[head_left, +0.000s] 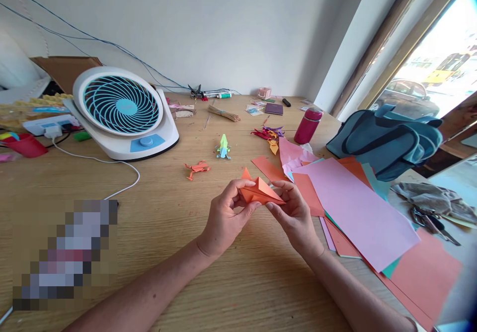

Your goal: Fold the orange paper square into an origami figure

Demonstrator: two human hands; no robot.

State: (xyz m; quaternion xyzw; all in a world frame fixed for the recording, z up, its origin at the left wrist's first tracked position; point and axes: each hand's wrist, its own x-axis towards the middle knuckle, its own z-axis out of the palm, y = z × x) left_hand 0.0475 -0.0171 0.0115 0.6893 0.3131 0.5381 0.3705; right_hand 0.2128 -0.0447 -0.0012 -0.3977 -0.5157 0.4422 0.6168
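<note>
Between my two hands, above the wooden table, is a piece of folded orange origami paper (261,191) with pointed flaps. My left hand (229,207) pinches its left side, fingers on top and thumb at the lower edge. The right end, a long point, is gripped by my right hand (294,212) between thumb and fingers. Beyond my hands stand a finished orange paper frog (198,169) and a green and blue paper frog (223,148). Parts of the paper's underside are hidden by my fingers.
At the left sits a white fan (122,106), with a white cable (112,162) running to a pixelated object (69,252). Stacked coloured sheets (357,207) spread to the right. Behind them are a magenta bottle (308,125), a blue-grey bag (372,138) and scissors (434,222).
</note>
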